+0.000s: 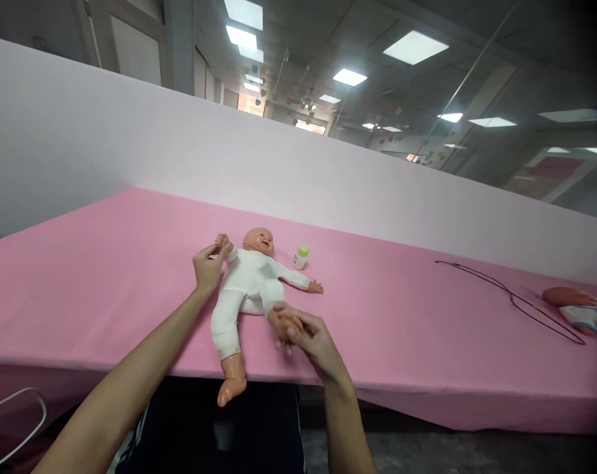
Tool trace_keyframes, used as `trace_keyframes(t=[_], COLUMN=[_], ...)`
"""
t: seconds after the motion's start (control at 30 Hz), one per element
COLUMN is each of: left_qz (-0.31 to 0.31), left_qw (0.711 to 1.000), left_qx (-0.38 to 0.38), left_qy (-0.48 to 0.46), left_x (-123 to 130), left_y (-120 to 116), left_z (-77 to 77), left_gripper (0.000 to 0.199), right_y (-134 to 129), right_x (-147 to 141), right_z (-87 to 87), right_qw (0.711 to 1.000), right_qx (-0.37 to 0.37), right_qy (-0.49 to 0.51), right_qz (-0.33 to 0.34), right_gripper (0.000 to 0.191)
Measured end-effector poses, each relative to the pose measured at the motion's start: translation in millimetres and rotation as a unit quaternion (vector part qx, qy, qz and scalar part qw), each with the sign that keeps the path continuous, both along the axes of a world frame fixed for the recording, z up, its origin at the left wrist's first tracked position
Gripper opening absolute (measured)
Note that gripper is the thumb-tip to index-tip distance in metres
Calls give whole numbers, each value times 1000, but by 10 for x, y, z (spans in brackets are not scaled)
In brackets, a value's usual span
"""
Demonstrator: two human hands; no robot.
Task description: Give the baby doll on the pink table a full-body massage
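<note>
A baby doll [249,276] with a white cloth body lies on its back on the pink-covered table [387,329], head toward the wall. My left hand [210,266] is closed around the doll's wrist at the picture's left, with the doll's small fist showing above my fingers. My right hand [311,339] grips the doll's foot on the right side, and that leg is bent up. The doll's other arm stretches out to the right. Its other leg hangs a little over the table's front edge.
A small bottle with a green cap [301,257] stands right of the doll's head. Farther right lie a dark looped cable [495,283] and a second doll [574,309]. A white wall [278,171] borders the table's back, with glass above. A white cord [40,401] hangs at lower left.
</note>
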State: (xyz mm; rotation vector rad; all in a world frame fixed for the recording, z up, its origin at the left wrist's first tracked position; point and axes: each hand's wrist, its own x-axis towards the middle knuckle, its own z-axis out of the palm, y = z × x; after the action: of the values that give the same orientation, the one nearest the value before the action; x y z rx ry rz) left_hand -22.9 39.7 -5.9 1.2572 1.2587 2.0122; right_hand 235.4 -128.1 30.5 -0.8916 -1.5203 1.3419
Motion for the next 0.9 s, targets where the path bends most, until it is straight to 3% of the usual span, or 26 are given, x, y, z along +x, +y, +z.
trace_keyframes(t=[0.1, 0.2, 0.3, 0.43, 0.57, 0.63, 0.73, 0.9], left_qz=[-47, -79, -76, -3, 62, 73, 73, -12], left_qw=[982, 955, 972, 999, 962, 944, 960, 1000], left_qx=[30, 0, -21, -48, -131, -147, -105, -13], left_qy=[181, 284, 219, -6, -233, -286, -250, -25], left_x=[76, 93, 70, -43, -212, -253, -211, 1], left_y=[-84, -108, -60, 77, 196, 218, 195, 34], left_z=[-50, -96, -100, -79, -97, -103, -80, -38], left_gripper=[26, 27, 30, 38, 38, 39, 39, 36], right_y=[369, 643, 619, 146, -384, -514, -463, 99], right_x=[-193, -339, -342, -118, 87, 89, -2, -203], right_z=[72, -17, -57, -39, -238, -351, -350, -38], right_qw=[999, 998, 998, 1000, 995, 994, 996, 1000], right_qx=[22, 6, 4, 1, -55, -72, -69, -4], right_qy=[-2, 11, 20, 6, 22, 16, 12, 16], right_qz=[-47, -66, -61, -11, 77, 80, 56, -24], right_gripper=[43, 45, 44, 37, 39, 40, 40, 43])
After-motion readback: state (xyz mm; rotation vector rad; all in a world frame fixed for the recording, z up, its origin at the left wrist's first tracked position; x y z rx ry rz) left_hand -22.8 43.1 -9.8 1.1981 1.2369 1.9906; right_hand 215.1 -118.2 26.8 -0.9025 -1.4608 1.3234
